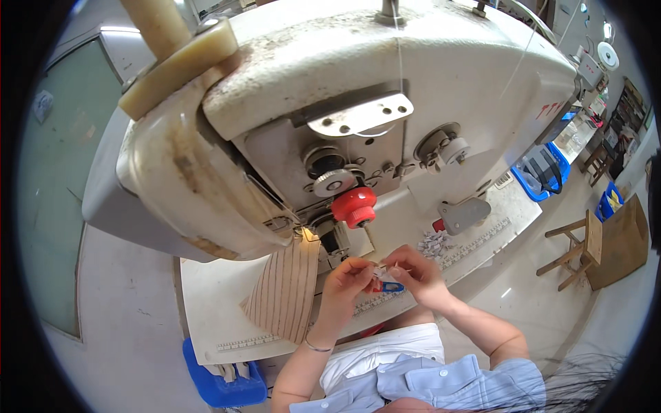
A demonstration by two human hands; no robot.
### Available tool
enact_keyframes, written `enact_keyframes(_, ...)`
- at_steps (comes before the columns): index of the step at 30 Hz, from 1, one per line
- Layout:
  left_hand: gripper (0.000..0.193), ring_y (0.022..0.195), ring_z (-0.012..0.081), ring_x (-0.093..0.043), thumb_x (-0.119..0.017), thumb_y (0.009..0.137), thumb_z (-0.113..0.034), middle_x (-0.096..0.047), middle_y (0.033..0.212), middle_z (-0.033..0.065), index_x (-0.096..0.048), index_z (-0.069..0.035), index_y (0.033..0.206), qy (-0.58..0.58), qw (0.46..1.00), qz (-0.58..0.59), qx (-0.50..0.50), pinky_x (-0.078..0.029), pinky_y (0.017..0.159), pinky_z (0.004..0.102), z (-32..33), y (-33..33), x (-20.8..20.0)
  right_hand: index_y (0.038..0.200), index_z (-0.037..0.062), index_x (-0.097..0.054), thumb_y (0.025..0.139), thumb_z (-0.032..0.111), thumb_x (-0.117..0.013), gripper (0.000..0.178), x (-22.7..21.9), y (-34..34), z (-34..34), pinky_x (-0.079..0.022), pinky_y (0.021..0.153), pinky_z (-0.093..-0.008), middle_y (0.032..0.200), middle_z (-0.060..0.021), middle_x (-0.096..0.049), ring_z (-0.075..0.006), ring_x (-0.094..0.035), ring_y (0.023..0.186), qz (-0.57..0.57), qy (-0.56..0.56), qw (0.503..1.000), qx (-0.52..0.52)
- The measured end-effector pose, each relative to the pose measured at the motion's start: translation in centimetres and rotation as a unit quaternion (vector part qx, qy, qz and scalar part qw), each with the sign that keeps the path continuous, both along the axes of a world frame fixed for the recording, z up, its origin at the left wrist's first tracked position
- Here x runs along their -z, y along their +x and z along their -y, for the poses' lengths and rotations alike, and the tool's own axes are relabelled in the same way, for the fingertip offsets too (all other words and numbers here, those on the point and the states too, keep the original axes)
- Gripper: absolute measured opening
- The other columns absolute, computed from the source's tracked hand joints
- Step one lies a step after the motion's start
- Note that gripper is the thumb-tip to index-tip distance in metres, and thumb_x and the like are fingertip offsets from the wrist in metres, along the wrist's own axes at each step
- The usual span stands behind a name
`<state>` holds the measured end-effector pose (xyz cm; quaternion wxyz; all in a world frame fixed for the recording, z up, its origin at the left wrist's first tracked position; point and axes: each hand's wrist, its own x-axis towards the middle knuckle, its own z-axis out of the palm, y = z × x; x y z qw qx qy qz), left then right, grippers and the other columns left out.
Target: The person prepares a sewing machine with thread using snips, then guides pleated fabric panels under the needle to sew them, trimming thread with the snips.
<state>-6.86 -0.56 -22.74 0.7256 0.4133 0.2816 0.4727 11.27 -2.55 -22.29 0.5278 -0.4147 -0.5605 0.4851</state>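
Pale blue cloth makes up the shirt (447,380) nearest you, with white shorts (385,350) just beyond it, at six o'clock from your hands. A silvery bracelet (317,347) circles your left wrist. Your left hand (350,277) and right hand (418,277) meet above the table (206,310), each grip pinched closed, thumb to fingers, on a small white piece (380,272) between them; its exact shape is too small to make out. Just beneath sits a blue and orange-red object (393,287); you cannot tell whether your fingers touch it. At nine o'clock the striped cloth (282,286) lies on the table, its upper end under the sewing machine (475,89). At two o'clock, near your right hand, is a heap of white pieces (435,244). At eleven, the machine's red knob (354,206) faces you. Farther off stand a blue basket (563,164) at two and a wooden stool (591,241) at three.
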Motion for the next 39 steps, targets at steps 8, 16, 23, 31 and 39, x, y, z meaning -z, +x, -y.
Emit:
enact_keyframes(8,0.010,0.073,0.0109,-0.054,-0.061,0.090,-0.010,-0.058,0.089,0.0034,-0.060,-0.002,0.096,0.015,0.994,-0.007,-0.104,-0.041,0.064,0.0234,1.4,-0.5,0.1,0.096,0.0042,-0.061,0.078,0.005,-0.071,0.021,-1.7,-2.0,0.5,-0.033,0.047,-0.0229,0.082,-0.0033,-0.058,-0.0080,-0.041,0.052,0.140,0.131,0.980,0.050)
enact_keyframes(16,0.009,0.073,0.0101,-0.055,-0.062,0.088,-0.005,-0.055,0.092,0.0048,-0.059,0.000,0.095,0.136,0.975,-0.135,-0.110,-0.045,0.065,0.0228,3.2,-1.8,-1.8,0.089,0.0033,-0.062,0.079,0.006,-0.068,0.011,-3.6,-1.3,-1.1,-0.043,0.052,-0.0274,0.079,-0.0073,-0.059,-0.0194,-0.054,0.058,0.211,0.239,0.941,-0.110)
enact_keyframes(23,0.013,0.072,0.0126,-0.061,-0.062,0.086,0.001,-0.060,0.094,0.0101,-0.063,0.003,0.099,0.213,0.948,-0.151,-0.185,-0.050,0.063,0.0236,4.3,-2.2,-3.1,0.092,0.0024,-0.065,0.082,0.007,-0.068,0.011,-5.8,-1.5,-0.9,-0.041,0.054,-0.0245,0.072,-0.0035,-0.059,-0.0083,-0.051,0.059,0.163,0.028,0.970,-0.180)
enact_keyframes(31,0.010,0.082,0.0212,-0.062,-0.060,0.085,0.007,-0.055,0.099,0.0140,-0.058,0.005,0.095,0.261,0.923,-0.170,-0.227,-0.052,0.069,0.0286,3.7,-2.8,-3.3,0.093,-0.0020,-0.066,0.088,0.003,-0.063,0.008,-6.1,-2.5,-2.6,-0.045,0.060,-0.0197,0.083,-0.0009,-0.064,-0.0028,-0.054,0.070,-0.006,-0.084,0.974,-0.211)
enact_keyframes(39,0.037,0.108,0.0348,-0.049,-0.065,0.072,0.007,-0.054,0.113,0.0131,-0.064,-0.005,0.107,0.483,0.584,-0.510,-0.407,-0.038,0.094,0.0415,-0.9,-5.5,-3.4,0.094,0.0020,-0.067,0.087,0.016,-0.065,0.016,-8.5,-1.7,-5.7,-0.026,0.046,-0.0193,0.073,-0.0027,-0.065,-0.0012,-0.039,0.052,-0.030,-0.145,0.971,-0.188)
